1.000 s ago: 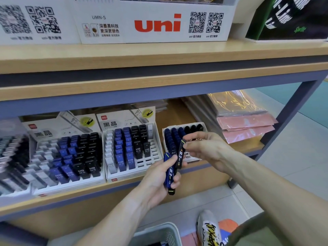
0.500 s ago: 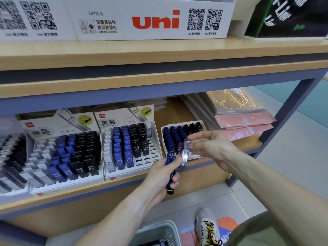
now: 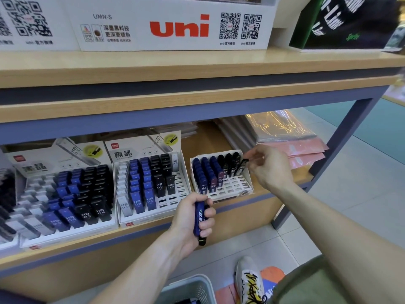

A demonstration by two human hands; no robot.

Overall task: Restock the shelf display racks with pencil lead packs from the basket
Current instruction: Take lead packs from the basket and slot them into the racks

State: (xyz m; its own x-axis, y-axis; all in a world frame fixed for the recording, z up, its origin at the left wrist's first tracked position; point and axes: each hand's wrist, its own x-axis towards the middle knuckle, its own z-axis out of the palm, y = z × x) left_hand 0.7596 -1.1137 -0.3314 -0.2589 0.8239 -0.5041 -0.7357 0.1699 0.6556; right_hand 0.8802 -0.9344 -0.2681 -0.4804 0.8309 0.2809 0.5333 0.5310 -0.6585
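At the small rack (image 3: pixel 221 189) on the lower shelf, your right hand (image 3: pixel 266 170) pinches a black lead pack (image 3: pixel 241 166); seat it upright in the rightmost column. Your left hand (image 3: pixel 192 218) grips the blue packs (image 3: pixel 199 218) awaiting their turn.

above my shelf sits a white box (image 3: pixel 175 25) with red "uni" lettering and two qr codes, touching another white qr-printed box (image 3: pixel 26 23) at its left. a dark bag (image 3: pixel 348 20) with pale lettering stands at the top right. on the lower shelf, far right, pink sleeves (image 3: pixel 304 153) lie stacked under a clear orange-tinted one (image 3: pixel 278 126). down on the pale tiled floor (image 3: pixel 361 194) i see my white shoe (image 3: pixel 249 281) with yellow and black scrawl.
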